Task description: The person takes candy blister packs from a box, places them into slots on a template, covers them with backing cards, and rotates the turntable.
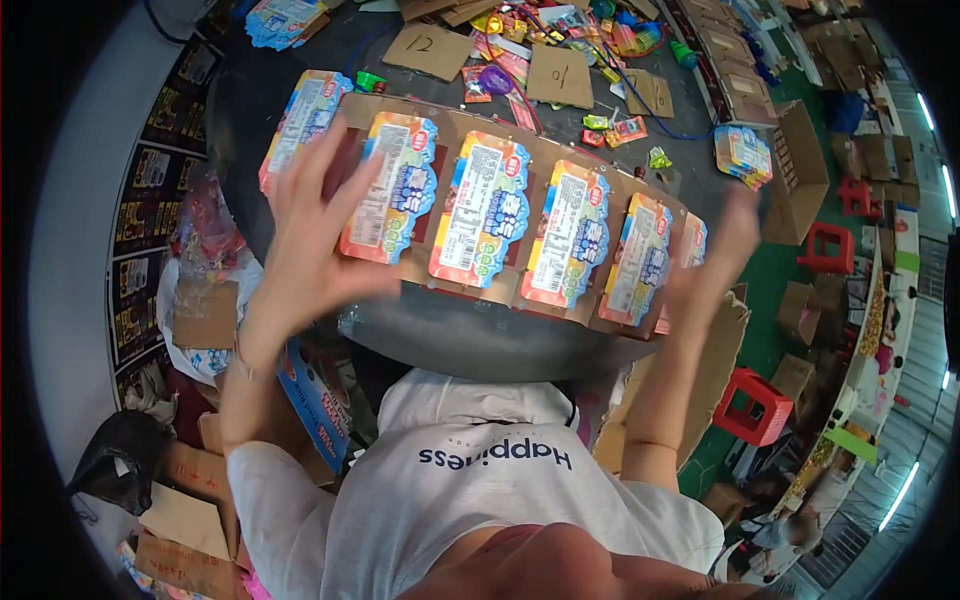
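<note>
A row of colourful printed packaging cards (480, 210) lies across a brown slotted tray (430, 195) on the dark table. My left hand (315, 215) hovers at the left end with fingers and thumb spread, nearest the second card (390, 187); whether it touches that card I cannot tell. Partly behind its fingers is the leftmost card (308, 115). At the right end, my right hand (712, 255) is smeared by motion beside the last card (638, 260), and its grip cannot be made out. A stack of similar cards (743, 155) sits just beyond that hand.
Small wrapped candies (625, 130) and numbered cardboard pieces (560, 77) cover the table's far side. Another card stack (285, 22) lies at the far left. Cardboard boxes (795, 175) and red stools (752, 407) stand to the right. A black bag (122, 460) is at lower left.
</note>
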Demonstrator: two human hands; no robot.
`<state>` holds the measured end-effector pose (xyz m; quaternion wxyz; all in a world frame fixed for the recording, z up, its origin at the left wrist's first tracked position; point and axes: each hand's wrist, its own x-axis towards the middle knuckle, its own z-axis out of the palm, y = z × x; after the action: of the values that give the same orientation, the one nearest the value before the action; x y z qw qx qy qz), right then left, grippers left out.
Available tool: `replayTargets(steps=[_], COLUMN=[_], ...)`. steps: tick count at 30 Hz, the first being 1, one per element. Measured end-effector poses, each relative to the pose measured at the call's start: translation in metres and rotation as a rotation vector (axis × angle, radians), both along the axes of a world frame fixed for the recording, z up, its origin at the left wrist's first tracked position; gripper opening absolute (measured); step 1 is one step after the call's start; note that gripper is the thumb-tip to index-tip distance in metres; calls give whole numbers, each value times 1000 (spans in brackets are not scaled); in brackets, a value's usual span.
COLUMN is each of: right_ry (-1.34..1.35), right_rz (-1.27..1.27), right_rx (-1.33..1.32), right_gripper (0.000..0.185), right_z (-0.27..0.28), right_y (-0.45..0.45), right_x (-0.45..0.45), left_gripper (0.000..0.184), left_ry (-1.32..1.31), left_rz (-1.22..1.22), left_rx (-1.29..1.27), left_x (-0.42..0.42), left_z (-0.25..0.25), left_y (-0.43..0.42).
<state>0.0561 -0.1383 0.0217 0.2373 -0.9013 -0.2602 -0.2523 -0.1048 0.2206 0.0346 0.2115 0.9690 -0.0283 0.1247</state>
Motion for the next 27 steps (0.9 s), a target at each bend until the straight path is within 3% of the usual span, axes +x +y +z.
replayTargets(steps=[1, 2, 3, 4, 5, 6, 7, 8, 9, 10, 11, 12, 14, 16, 18, 19, 21, 22, 23, 24, 26, 27], right_ry=[-171, -351, -129, 91, 488, 863, 862, 891, 894, 897, 886, 874, 860, 898, 918, 979, 1006, 1281, 1391, 1704, 1701, 1533], right_rz=[-220, -553, -744, -926, -842, -708, -718, -585, -518, -450, -522, -591, -572, -521, -428, -438, -468, -456, -325, -232, -176, -273], right_rx=[-10, -288, -295, -295, 161, 627, 626, 917, 1066, 1214, 1188, 1157, 1270, 1445, 1659, 1681, 1704, 1648, 1687, 1647, 1761, 1895], right_gripper=[69, 72, 69, 67, 60, 55, 55, 48, 45, 42, 41, 41, 41, 41, 33, 37, 31, 28, 24, 24, 29, 31], right_z=[-20, -51, -81, -106, -121, -136, -154, -175, -178, -182, -173, -160, -171, -162, -148, -146, -111, -123, -90, -100, -100, -106], right_y=[-47, -109, -171, -221, -258, -284, -297, -308, -311, -315, -304, -285, -288, -255, -206, -191, -137, -152, -114, -112, -101, -103], right_x=[34, 71, 105, 136, 157, 172, 181, 190, 186, 182, 170, 156, 124, 61, -12, -47, -102, -128, -134, -156, -157, -145], left_gripper=[95, 79, 53, 33, 14, 14, 15, 17, 17, 26, 34, 34, 43, 31, 33, 34, 37, 42, 43, 43, 44, 44], left_ry=[-46, 129, 315, 609, 733, 740, 901, 1037, 1043, 941, 813, 824, 357, 148, 93, 31, 133, 200, 287, 384, 534, 351], left_rz=[-191, -471, -682, -836, -676, -683, -339, 7, 0, 222, 453, 446, 613, 681, 749, 817, 736, 672, 530, 382, 215, 478], left_rx=[-385, -681, -1023, -1198, -1205, -1209, -1137, -1036, -1030, -1312, -1582, -1582, -1813, -1935, -1953, -1969, -1985, -1915, -1989, -2048, -2078, -2007], left_x=[-18, -37, -58, -80, -90, -104, -122, -137, -147, -156, -162, -165, -161, -129, -105, -96, -82, -75, -91, -106, -109, -91], left_z=[-3, -5, -17, -34, -32, -41, -62, -83, -102, -120, -136, -152, -179, -154, -131, -124, -116, -114, -123, -131, -126, -112], left_y=[-5, -8, -20, -21, -31, -34, -31, -29, -32, -35, -37, -32, -22, -13, -17, -25, -101, -163, -183, -203, -214, -199])
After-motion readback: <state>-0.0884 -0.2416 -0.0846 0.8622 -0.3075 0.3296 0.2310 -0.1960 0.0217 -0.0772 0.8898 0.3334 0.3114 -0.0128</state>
